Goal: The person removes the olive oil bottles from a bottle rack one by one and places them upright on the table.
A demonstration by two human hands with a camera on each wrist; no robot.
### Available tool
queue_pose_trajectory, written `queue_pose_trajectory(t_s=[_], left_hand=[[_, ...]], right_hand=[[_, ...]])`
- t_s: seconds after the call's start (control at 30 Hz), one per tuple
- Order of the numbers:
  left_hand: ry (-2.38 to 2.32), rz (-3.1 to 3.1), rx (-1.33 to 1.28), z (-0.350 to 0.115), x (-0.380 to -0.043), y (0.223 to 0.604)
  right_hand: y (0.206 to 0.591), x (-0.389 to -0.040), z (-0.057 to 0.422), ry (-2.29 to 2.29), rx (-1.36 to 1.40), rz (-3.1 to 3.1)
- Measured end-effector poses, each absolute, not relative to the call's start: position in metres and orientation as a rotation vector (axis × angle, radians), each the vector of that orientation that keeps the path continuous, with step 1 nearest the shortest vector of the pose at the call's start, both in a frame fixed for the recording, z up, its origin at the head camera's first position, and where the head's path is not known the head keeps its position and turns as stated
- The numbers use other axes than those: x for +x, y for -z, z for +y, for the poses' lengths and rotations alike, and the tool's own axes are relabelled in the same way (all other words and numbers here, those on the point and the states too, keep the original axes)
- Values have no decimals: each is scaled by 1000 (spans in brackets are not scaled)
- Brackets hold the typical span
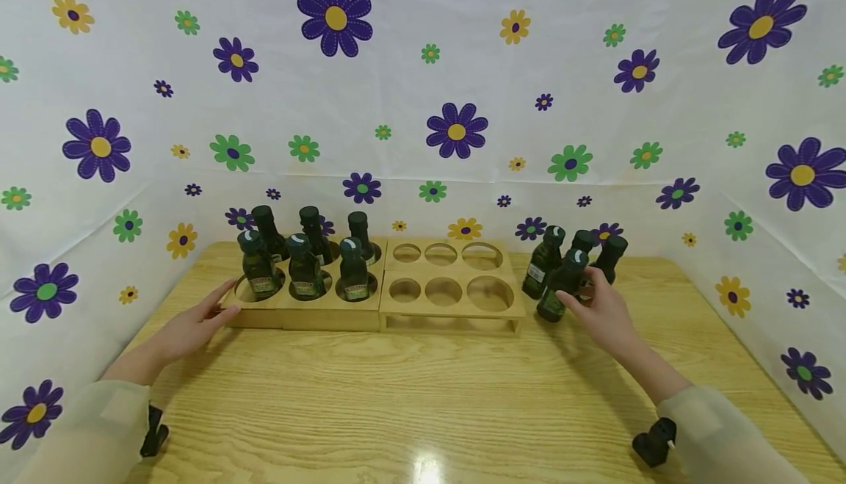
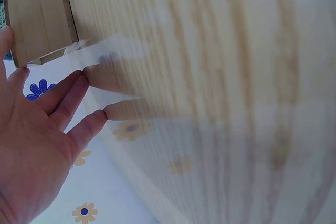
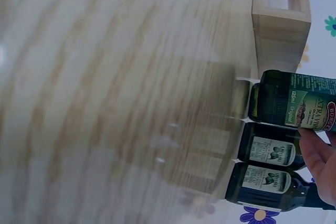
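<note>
On the right, my right hand [image 1: 603, 315] pinches a dark green olive oil bottle [image 1: 563, 286] between thumb and fingers. The bottle leans, and in the right wrist view its green label [image 3: 311, 109] faces the camera. Just behind it stand other olive oil bottles [image 1: 543, 267], partly hidden by the held one and the hand. My left hand [image 1: 192, 331] touches the front left corner of a wooden bottle rack [image 1: 330, 319], its fingers [image 2: 65, 100] extended and spread. Several dark green bottles [image 1: 305, 271] stand in two rows in that rack's holes.
A second wooden rack [image 1: 452, 306], with two rows of round holes in its top, adjoins the first on the right. Both are near the back of the wood-grain table [image 1: 396, 396]. A white flower-print cloth [image 1: 410, 80] hangs behind and along the sides.
</note>
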State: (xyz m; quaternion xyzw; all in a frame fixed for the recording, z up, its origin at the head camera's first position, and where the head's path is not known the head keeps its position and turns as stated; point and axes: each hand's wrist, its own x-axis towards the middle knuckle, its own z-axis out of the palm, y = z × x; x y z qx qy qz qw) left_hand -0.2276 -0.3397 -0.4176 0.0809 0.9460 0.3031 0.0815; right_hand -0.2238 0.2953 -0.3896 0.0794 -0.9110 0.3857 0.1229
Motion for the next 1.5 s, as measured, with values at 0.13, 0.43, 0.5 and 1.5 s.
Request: queue_pose_trajectory(t_s=[0.13,0.43,0.5,1.5], left_hand=[[-905,2826,239,-339,-227,417],[-889,2837,229,-339,-226,415],[-888,2838,227,-339,-226,415],[-858,2836,212,-341,-231,416]], right_hand=[[393,-228,296,-1125,207,-2692],[397,-233,293,-1130,215,-2723],[397,-234,293,-1129,213,-2727],[378,-212,267,-1006,338,-2260]])
